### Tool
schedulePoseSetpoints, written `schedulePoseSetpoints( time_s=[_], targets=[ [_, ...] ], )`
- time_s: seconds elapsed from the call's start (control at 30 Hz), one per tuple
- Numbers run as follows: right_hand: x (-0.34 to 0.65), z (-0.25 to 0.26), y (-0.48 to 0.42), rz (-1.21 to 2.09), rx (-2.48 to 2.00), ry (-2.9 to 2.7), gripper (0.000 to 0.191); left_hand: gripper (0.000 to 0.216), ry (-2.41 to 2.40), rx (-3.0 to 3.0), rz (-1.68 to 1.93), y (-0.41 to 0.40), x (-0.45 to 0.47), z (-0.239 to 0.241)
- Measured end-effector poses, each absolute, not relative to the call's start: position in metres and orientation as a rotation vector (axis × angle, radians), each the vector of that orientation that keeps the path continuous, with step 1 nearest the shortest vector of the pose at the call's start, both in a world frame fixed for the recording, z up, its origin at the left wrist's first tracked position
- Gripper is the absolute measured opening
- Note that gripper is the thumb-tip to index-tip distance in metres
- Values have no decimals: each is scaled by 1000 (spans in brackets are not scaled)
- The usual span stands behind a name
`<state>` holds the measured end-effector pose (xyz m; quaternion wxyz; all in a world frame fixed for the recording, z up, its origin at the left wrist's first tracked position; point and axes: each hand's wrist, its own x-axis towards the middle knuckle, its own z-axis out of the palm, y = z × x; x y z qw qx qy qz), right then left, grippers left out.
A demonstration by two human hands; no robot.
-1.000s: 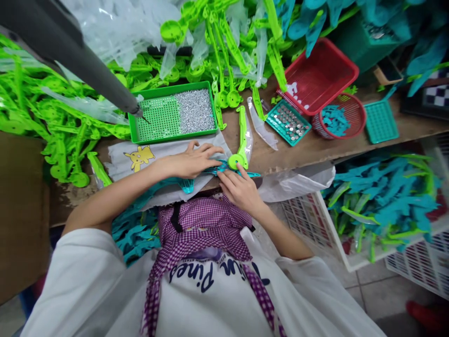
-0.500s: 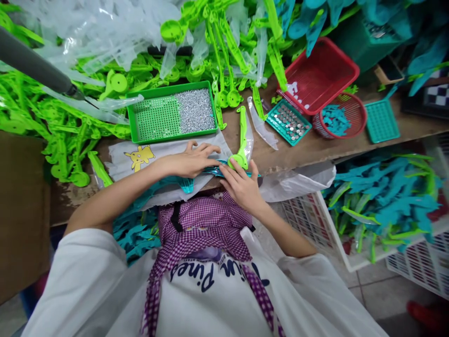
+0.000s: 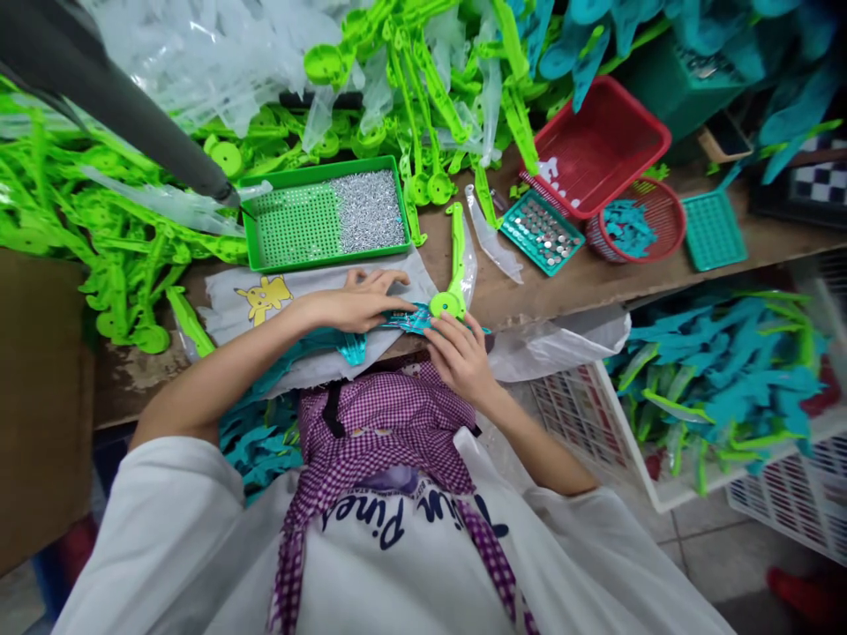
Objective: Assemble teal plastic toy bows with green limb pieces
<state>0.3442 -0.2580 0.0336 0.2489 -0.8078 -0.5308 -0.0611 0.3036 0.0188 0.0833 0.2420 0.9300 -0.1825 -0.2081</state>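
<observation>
My left hand [image 3: 354, 304] lies flat with fingers spread on a teal plastic part [image 3: 405, 319] resting on a grey cloth [image 3: 265, 295] with a yellow cartoon print. My right hand [image 3: 460, 353] presses its fingers on the same teal part, just below the round end of a lime green plastic arm [image 3: 453, 265]. The green arm stands across the teal part, partly wrapped in clear film. Behind my hands sits a green tray [image 3: 324, 220] with a perforated grid on its left and a heap of small silver screws on its right.
A dark grey rod [image 3: 119, 106] hangs with its tip beside the green tray. Piles of green parts and clear bags fill the back. A red basket [image 3: 599, 145], a round red basket, teal trays and white crates of teal parts are at right.
The grey rod swung left, then came back so its tip is by the green tray. My right hand shifted slightly on the teal part. My left hand stays put.
</observation>
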Motion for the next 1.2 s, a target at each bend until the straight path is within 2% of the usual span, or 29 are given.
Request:
schedulePoseSetpoints(
  time_s=[0.23,0.47,0.7,0.87,1.03,1.2],
  targets=[
    [339,32,-260,-151,-2438,-1339,39,52,-508,2531,-544,21,305,83],
    [347,42,-258,-178,-2345,-1323,36,52,-474,2558,-576,19,302,85],
    [396,99,-230,-525,-2186,-887,37,54,-426,2617,-566,27,302,85],
    [419,133,-179,-580,-1915,-618,45,48,-438,2627,-544,26,300,87],
    [444,128,-194,-414,-1971,-723,38,50,-374,2629,-648,23,300,92],
    [499,133,-233,-508,-1975,-775,31,54,-393,2617,-664,26,303,93]
  ],
)
